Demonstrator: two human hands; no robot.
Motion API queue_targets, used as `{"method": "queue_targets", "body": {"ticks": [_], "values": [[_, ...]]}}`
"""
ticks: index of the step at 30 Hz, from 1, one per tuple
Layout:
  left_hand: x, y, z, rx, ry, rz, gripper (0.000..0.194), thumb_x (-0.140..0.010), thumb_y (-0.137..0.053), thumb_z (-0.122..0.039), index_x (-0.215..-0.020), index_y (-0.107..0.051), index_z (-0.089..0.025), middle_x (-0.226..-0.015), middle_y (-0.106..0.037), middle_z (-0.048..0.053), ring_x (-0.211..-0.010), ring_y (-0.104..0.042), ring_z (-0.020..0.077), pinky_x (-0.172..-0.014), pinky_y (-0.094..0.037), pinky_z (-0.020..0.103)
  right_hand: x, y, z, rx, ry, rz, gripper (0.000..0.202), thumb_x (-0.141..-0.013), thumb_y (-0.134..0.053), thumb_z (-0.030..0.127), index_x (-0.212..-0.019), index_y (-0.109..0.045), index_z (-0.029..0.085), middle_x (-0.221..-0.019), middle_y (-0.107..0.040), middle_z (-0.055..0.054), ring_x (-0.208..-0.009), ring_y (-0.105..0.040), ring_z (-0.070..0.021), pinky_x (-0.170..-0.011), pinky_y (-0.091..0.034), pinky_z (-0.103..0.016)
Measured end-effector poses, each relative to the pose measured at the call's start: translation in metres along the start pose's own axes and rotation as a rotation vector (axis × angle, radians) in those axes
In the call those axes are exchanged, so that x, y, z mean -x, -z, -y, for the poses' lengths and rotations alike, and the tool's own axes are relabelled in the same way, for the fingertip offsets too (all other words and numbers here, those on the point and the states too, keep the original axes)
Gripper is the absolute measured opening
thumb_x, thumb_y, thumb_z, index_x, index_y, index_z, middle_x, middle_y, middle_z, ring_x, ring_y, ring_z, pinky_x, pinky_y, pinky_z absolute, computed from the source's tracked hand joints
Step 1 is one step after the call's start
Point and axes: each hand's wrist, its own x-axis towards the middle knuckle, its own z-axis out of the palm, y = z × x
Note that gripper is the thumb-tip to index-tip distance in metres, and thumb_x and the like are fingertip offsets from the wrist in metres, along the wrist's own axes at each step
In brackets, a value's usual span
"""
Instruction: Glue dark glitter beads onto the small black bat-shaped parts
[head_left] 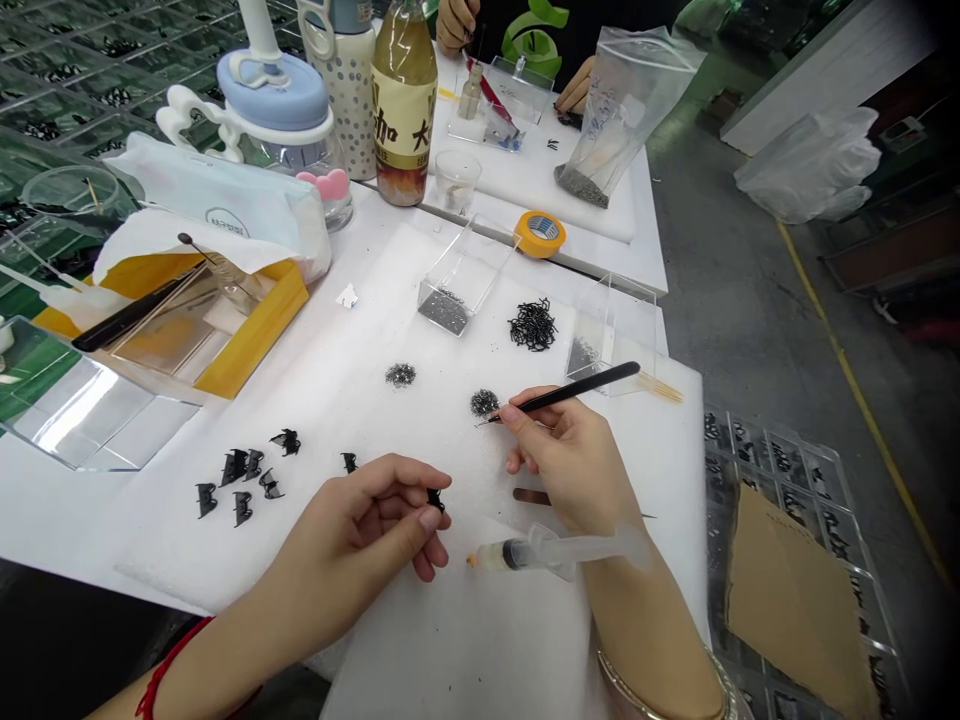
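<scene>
My left hand (382, 525) pinches a small black plastic piece (435, 500) between thumb and fingertips. Similar black toothed pieces (241, 507), like small hair-claw parts, lie to its left. My right hand (562, 450) is closed around a slim black tool (581, 388) with a fine tip, held like a pen. That tip is beside a small heap of glittery stones (484, 402); I cannot tell whether it touches them. A second glittery heap (400, 375) lies farther left. Below my right hand are a syringe (525, 552) with an orange tip and a partly hidden flat metal tool (531, 496).
Beyond the heaps are a pile of black strips (533, 325), clear boxes (446, 305) holding grey grains and a yellow tape roll (540, 233). A bottle (405, 110) and tissue pack (225, 205) stand at back left. Another person's hand (576, 92) works across the table.
</scene>
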Motion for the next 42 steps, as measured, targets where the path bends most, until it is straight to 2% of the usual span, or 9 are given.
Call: {"method": "queue_targets", "body": {"ticks": [14,22,31,34,36,38,40,42], "values": [[0.002,0.0,0.001,-0.021,-0.005,-0.009,0.012,-0.088,-0.061,-0.024,-0.099,-0.062,-0.018,-0.072,-0.065,-0.001,-0.061,-0.064,0.0093,-0.059,-0.056,0.018,0.001,0.0,0.001,-0.006,0.007,0.031,0.03,-0.076,-0.071,0.045,-0.089,-0.059,0.021,-0.065,-0.052,0.003,-0.048,-0.056,-0.0131,-0.034,-0.047,-0.023],[0.0,-0.003,0.0,-0.002,-0.003,-0.056,0.014,-0.086,-0.063,-0.023,-0.097,-0.057,-0.016,-0.07,-0.065,-0.001,-0.059,-0.064,0.0089,-0.057,-0.056,0.017,0.0,0.001,0.0,-0.011,0.043,0.03,0.03,-0.076,-0.071,0.045,-0.088,-0.059,0.02,-0.074,-0.058,0.002,-0.047,-0.055,-0.0109,-0.033,-0.045,-0.021],[0.0,-0.002,0.003,0.002,0.013,-0.054,0.014,-0.085,-0.066,-0.023,-0.09,-0.057,-0.014,-0.071,-0.068,0.002,-0.06,-0.066,0.01,-0.058,-0.057,0.019,-0.002,0.001,-0.003,-0.014,0.051,0.028,0.028,-0.076,-0.072,0.043,-0.087,-0.059,0.02,-0.068,-0.056,0.003,-0.046,-0.055,-0.0108,-0.033,-0.041,-0.02],[0.002,-0.003,0.003,0.026,0.005,-0.085,0.015,-0.083,-0.067,-0.023,-0.085,-0.055,-0.015,-0.077,-0.071,0.004,-0.064,-0.068,0.0118,-0.058,-0.058,0.02,0.0,0.002,-0.002,-0.085,0.095,0.052,0.025,-0.077,-0.073,0.039,-0.085,-0.06,0.019,-0.068,-0.058,0.003,-0.046,-0.053,-0.0083,-0.038,-0.042,-0.02],[0.002,-0.004,0.003,0.036,-0.014,-0.12,0.017,-0.081,-0.07,-0.023,-0.079,-0.055,-0.014,-0.079,-0.071,0.005,-0.064,-0.069,0.0127,-0.058,-0.059,0.021,0.005,0.002,0.0,-0.196,0.123,0.135,0.025,-0.076,-0.074,0.037,-0.083,-0.06,0.018,-0.067,-0.06,0.003,-0.045,-0.052,-0.0071,-0.043,-0.045,-0.022],[0.003,-0.005,0.002,0.041,-0.031,-0.148,0.02,-0.079,-0.072,-0.023,-0.076,-0.054,-0.014,-0.074,-0.071,0.004,-0.06,-0.069,0.0129,-0.057,-0.059,0.022,0.013,-0.002,0.004,-0.283,0.109,0.22,0.024,-0.075,-0.075,0.037,-0.082,-0.06,0.019,-0.057,-0.056,0.005,-0.045,-0.055,-0.01,-0.049,-0.051,-0.026],[0.003,-0.005,0.0,0.056,-0.046,-0.162,0.021,-0.078,-0.073,-0.022,-0.074,-0.054,-0.015,-0.069,-0.07,0.002,-0.057,-0.068,0.0128,-0.056,-0.059,0.022,0.023,-0.007,0.008,-0.318,0.081,0.243,0.023,-0.075,-0.075,0.035,-0.081,-0.06,0.02,-0.047,-0.048,0.008,-0.045,-0.058,-0.013,-0.056,-0.056,-0.031],[0.003,-0.005,-0.001,0.076,-0.055,-0.166,0.021,-0.078,-0.073,-0.02,-0.074,-0.053,-0.015,-0.066,-0.071,0.001,-0.057,-0.068,0.0126,-0.056,-0.059,0.021,0.032,-0.013,0.012,-0.328,0.068,0.233,0.02,-0.075,-0.075,0.032,-0.078,-0.06,0.02,-0.05,-0.052,0.007,-0.047,-0.061,-0.0139,-0.059,-0.058,-0.032]]}}
